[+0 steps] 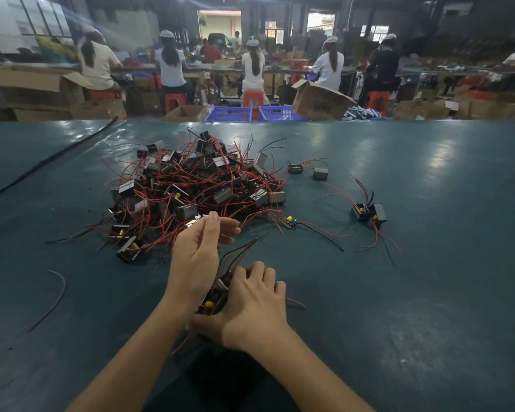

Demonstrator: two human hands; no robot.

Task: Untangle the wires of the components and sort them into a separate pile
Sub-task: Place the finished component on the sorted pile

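Head view: my right hand (252, 298) grips a component (217, 294) low over the worktop (399, 292). My left hand (198, 254) is just beside it, fingers loosely curved; I can't tell if it pinches a wire. The tangled pile (197, 185) sits just beyond, with a loose pair (367, 211) well apart to the right.

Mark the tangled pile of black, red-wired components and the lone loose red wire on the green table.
Tangled pile of components (191, 185): head view, centre of the heap.
Lone red wire (62, 294): head view, middle of its curve.
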